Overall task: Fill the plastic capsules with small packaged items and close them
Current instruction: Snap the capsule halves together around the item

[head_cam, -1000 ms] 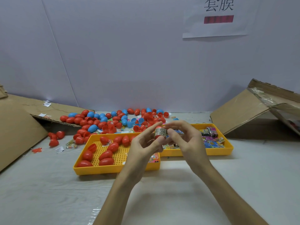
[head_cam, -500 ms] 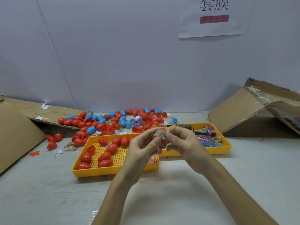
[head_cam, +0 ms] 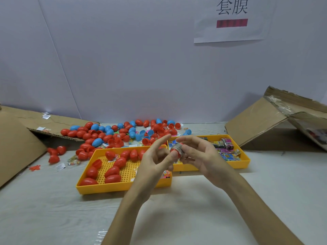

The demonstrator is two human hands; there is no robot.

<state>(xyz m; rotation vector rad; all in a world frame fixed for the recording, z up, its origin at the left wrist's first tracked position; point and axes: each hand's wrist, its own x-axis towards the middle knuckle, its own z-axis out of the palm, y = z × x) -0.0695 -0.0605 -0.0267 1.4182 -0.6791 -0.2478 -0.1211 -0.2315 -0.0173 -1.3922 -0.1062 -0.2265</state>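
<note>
Between my hands, above the two trays, I hold a red capsule point(head_cam: 177, 149) with a silvery printed packet wrapped at its open end. My left hand point(head_cam: 155, 162) pinches its lower end with the thumb against curled fingers, and its index finger sticks out straight. The fingers of my right hand point(head_cam: 200, 156) curl round the upper end and the packet. The left yellow tray point(head_cam: 123, 187) holds several shut red capsules point(head_cam: 113, 171). Small colourful packets point(head_cam: 228, 154) lie in the right yellow tray point(head_cam: 245, 162).
A loose pile of red and blue capsules point(head_cam: 123, 133) and capsule halves lies behind the trays against the white wall. Cardboard flaps rise at the left point(head_cam: 17, 147) and right point(head_cam: 261, 124). A few capsules and paper slips point(head_cam: 60, 167) lie left of the trays.
My left index finger has lifted off the capsule and now points up. Both hands have shifted a little to the right and down, and the capsule has tilted.
</note>
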